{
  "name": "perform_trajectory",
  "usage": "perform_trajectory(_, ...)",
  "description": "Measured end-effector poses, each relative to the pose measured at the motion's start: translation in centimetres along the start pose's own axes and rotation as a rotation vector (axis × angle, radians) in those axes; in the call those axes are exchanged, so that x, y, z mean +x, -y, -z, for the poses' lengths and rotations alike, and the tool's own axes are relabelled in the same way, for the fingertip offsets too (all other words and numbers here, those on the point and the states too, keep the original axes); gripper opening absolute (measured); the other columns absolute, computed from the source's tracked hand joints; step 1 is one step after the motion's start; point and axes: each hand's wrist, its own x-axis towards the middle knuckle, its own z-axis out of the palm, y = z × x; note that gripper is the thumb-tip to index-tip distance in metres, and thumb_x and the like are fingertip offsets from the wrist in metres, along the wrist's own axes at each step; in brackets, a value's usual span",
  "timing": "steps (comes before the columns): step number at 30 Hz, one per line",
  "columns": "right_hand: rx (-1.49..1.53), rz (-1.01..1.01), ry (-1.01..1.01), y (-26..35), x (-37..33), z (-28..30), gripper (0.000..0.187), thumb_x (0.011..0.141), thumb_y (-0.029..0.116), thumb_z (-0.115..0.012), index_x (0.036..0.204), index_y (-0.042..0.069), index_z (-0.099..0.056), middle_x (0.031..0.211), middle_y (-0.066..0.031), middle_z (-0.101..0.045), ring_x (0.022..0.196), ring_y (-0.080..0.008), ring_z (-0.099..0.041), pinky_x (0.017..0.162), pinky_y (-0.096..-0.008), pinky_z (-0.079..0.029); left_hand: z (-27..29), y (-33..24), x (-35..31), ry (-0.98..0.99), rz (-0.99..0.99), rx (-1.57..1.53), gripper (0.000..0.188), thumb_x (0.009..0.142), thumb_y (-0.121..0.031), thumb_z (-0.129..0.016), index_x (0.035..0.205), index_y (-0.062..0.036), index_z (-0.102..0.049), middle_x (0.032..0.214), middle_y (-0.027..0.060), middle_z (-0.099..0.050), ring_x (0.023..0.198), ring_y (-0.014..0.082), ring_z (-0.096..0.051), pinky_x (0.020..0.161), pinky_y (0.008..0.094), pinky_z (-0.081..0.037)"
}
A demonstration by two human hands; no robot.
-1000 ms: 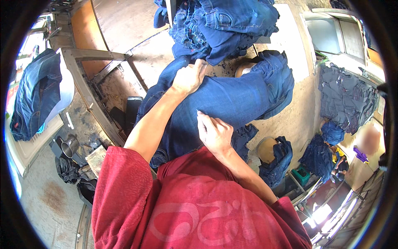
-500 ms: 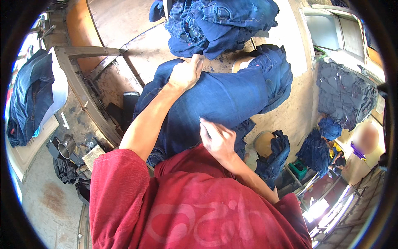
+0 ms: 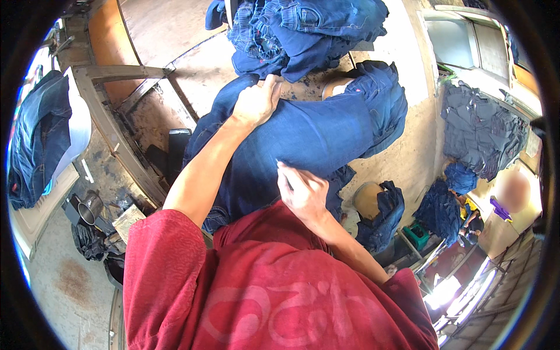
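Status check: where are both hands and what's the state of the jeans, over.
Left hand pressing flat on far end of jeans. Right hand pinching near edge. Heap of jeans just beyond.

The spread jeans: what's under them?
The jeans cover the worn table; both hands, left and right, press on top. Anything beneath the denim is hidden.
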Motion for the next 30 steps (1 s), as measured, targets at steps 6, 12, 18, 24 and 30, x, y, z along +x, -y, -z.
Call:
perform_trajectory(6,-0.065,0.022,0.092,0.4,-0.5,1.3,0.014,0.087,0.001,-0.084,0.097,0.01,-0.079,0.073,-0.0044,-0.074,0.061,-0.0196,-0.073,0.053,-0.0336,-0.055,-0.2,0.1,-0.1,-0.032,-0.026,-0.026,0.024,0.113,-0.029,-0.059,0.129,-0.0117,-0.06,0.084,0.0246,-0.074,0.07,0.0457,-0.075,0.065,0.0569,-0.06)
perform_trajectory(12,-0.009,-0.049,0.103,-0.1,-0.2,0.6,0.014,0.088,0.002,-0.084,0.1,0.009,-0.078,0.077,-0.0047,-0.076,0.062,-0.02,-0.073,0.054,-0.0338,-0.055,-0.9,0.6,0.0,-0.1,-0.067,-0.033,0.023,0.113,-0.029,-0.061,0.13,-0.0143,-0.06,0.07,0.0249,-0.07,0.064,0.0473,-0.072,0.062,0.0584,-0.057)
perform_trajectory(18,-0.03,-0.021,0.064,0.2,-0.2,0.9,0.012,0.09,0.003,-0.083,0.098,0.01,-0.079,0.071,-0.0042,-0.073,0.06,-0.0195,-0.071,0.052,-0.0344,-0.054,-0.6,0.3,-0.1,-0.026,-0.002,-0.05,0.023,0.113,-0.028,-0.061,0.131,-0.0142,-0.059,0.074,0.0268,-0.072,0.068,0.0481,-0.073,0.066,0.0586,-0.058)
perform_trajectory(24,-0.054,-0.015,0.115,-0.1,0.1,0.8,0.012,0.089,0.002,-0.084,0.091,0.01,-0.075,0.07,-0.0054,-0.072,0.056,-0.0206,-0.069,0.054,-0.0335,-0.054,-0.5,0.3,0.0,-0.036,-0.022,-0.053,0.023,0.113,-0.027,-0.06,0.131,-0.0132,-0.059,0.073,0.0269,-0.072,0.068,0.0476,-0.073,0.064,0.0587,-0.057)
perform_trajectory(30,-0.022,0.005,0.03,-0.2,0.0,1.0,0.011,0.089,0.003,-0.084,0.095,0.01,-0.076,0.07,-0.0051,-0.072,0.058,-0.0199,-0.07,0.053,-0.0341,-0.054,-0.6,0.3,-0.2,-0.069,-0.045,-0.042,0.023,0.113,-0.027,-0.06,0.13,-0.0124,-0.059,0.073,0.0263,-0.072,0.066,0.0474,-0.073,0.063,0.059,-0.057)
